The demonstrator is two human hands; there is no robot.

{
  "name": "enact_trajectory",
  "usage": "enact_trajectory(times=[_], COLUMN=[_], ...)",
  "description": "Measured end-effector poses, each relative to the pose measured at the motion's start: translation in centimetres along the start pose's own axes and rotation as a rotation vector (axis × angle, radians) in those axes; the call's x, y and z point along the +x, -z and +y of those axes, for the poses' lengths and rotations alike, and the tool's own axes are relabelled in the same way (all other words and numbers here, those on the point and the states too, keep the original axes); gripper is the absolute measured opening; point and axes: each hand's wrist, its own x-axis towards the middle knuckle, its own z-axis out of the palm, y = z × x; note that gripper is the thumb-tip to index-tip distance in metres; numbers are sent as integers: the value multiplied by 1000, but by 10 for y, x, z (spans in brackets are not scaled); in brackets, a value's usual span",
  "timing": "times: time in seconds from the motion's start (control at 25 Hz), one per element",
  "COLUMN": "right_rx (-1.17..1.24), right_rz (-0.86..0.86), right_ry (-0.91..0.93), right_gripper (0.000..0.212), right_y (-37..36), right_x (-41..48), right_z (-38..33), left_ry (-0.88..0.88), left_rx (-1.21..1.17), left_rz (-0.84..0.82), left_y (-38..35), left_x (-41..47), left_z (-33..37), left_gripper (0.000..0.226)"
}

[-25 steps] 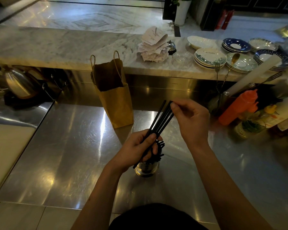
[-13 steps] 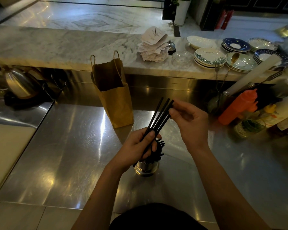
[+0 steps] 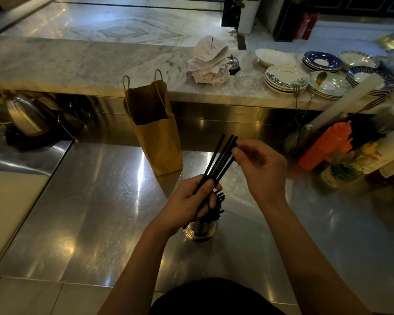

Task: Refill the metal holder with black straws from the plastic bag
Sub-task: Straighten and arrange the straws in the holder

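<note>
My left hand (image 3: 191, 201) is closed around the lower part of a bundle of black straws (image 3: 218, 162) that fans up and to the right. My right hand (image 3: 259, 169) pinches the top end of the rightmost straw with thumb and fingers. Directly under my left hand stands the shiny metal holder (image 3: 201, 230) on the steel counter, with several bent black straws sticking out of it. No plastic bag shows in this view.
A brown paper bag (image 3: 157, 137) stands open behind the holder. An orange squeeze bottle (image 3: 325, 146), jars and a white roll crowd the right. Plates (image 3: 284, 78), receipts and a bell sit on the marble ledge. A kettle (image 3: 25, 114) is at left.
My right hand's fingertips slid along the straw tips and now pinch the rightmost one. The bundle fanned out slightly. My left hand and the holder stayed in place.
</note>
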Motion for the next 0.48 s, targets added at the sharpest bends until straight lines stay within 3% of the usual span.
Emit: enact_trajectory(times=[0.24, 0.48], right_rx=[208, 196], right_rz=[17, 54], right_ry=[-120, -104], right_gripper=[21, 23], right_y=[-6, -8], right_x=[-5, -8], right_z=[3, 4], left_ry=[-10, 4], left_rx=[-13, -24], left_rz=[15, 6], left_y=[2, 0], left_x=[1, 1], left_z=[3, 1], left_gripper=[28, 26])
